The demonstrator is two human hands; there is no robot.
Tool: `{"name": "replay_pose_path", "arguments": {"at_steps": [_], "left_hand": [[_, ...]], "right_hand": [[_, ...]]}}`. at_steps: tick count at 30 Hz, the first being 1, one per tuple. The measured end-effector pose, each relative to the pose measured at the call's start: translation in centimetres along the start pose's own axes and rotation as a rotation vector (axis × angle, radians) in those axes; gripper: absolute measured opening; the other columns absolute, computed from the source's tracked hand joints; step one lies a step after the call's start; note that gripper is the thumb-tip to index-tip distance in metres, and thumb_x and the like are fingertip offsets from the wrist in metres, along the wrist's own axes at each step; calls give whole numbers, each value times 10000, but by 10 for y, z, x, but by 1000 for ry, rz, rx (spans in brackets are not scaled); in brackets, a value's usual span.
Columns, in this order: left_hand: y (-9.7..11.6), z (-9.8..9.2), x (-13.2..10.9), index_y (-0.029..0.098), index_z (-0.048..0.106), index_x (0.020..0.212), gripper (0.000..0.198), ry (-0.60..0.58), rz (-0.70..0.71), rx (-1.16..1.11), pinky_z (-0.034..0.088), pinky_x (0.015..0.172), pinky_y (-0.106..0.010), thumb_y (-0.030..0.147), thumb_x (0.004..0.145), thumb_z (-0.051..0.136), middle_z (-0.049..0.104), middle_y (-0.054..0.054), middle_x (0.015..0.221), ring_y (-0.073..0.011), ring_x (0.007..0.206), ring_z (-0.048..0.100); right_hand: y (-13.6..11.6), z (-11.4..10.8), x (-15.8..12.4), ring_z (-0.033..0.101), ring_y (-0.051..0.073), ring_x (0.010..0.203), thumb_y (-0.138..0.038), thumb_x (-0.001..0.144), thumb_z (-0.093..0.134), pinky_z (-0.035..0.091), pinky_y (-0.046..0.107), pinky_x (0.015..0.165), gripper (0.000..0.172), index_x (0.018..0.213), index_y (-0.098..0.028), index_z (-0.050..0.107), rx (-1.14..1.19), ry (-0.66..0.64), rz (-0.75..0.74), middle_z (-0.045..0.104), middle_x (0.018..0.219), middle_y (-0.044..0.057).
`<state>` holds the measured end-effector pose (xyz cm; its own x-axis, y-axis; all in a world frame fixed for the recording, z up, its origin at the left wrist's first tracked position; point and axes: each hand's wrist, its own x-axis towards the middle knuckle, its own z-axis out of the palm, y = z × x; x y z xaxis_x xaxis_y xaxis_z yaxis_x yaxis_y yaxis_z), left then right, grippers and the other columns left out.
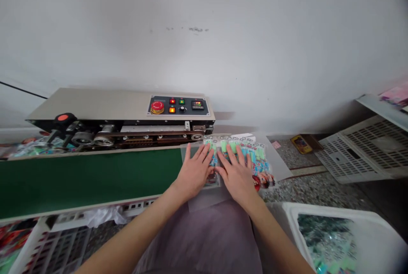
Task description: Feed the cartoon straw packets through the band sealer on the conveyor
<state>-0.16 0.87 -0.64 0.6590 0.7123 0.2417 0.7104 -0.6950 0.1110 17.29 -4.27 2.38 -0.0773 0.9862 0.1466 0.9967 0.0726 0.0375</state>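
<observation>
My left hand lies flat, fingers stretched, on a clear plastic packet at the right end of the green conveyor belt. Beside it, my right hand presses flat with spread fingers on more clear packets. These overlap in a row and hold colourful printed pieces in green, blue and red, with small rings along their far edge. A pale sheet lies under the packets. Just beyond my left hand is the bag sealing machine, its control panel lit. My palms hide part of the packets.
A white tub with clear and green packets stands at the lower right. A grey plastic crate leans farther right, near a small yellow box. Another crate sits below the belt. A wall rises behind the machine.
</observation>
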Motion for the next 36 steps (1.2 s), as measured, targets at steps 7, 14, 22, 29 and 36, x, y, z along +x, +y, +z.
{"name": "replay_pose_path", "arguments": {"at_steps": [7, 14, 22, 29, 36], "left_hand": [[1, -15, -11, 172, 428, 1514, 505, -29, -112, -2, 80, 1217, -702, 368, 1066, 302, 374, -115, 1615, -301, 1488, 350], [-1, -31, -8, 169, 459, 1496, 478, -68, -35, 1, 88, 1221, -683, 302, 1048, 359, 374, -135, 1612, -314, 1513, 299], [-6, -7, -5, 233, 330, 1564, 539, -63, 78, -65, 125, 1227, -636, 440, 1077, 229, 278, -80, 1661, -260, 1543, 224], [-8, -10, -16, 256, 385, 1540, 517, -48, -45, -42, 86, 1217, -684, 426, 1070, 252, 310, -60, 1649, -283, 1528, 264], [-8, -40, -12, 150, 479, 1486, 519, -58, -228, 10, 128, 1191, -723, 392, 1048, 344, 354, -150, 1616, -382, 1504, 293]], "right_hand": [[-2, 0, 0, 246, 381, 1507, -430, 1034, 442, 242, 657, 1155, 463, 1480, -323, 499, 11, -24, 21, 339, 1637, 58], [-4, -4, 3, 260, 371, 1505, -411, 1033, 451, 272, 632, 1152, 464, 1488, -332, 488, 24, -60, 34, 327, 1642, 79], [22, -5, 0, 264, 366, 1503, -424, 1048, 356, 300, 607, 1139, 506, 1509, -250, 470, -72, -49, 169, 370, 1618, 113], [-7, 6, 2, 224, 374, 1514, -449, 1042, 378, 216, 634, 1164, 529, 1528, -247, 434, -55, 4, 151, 340, 1634, 91], [-13, -10, 6, 265, 384, 1496, -447, 1043, 381, 244, 643, 1152, 518, 1525, -265, 441, -11, 27, 123, 386, 1611, 103]]}}
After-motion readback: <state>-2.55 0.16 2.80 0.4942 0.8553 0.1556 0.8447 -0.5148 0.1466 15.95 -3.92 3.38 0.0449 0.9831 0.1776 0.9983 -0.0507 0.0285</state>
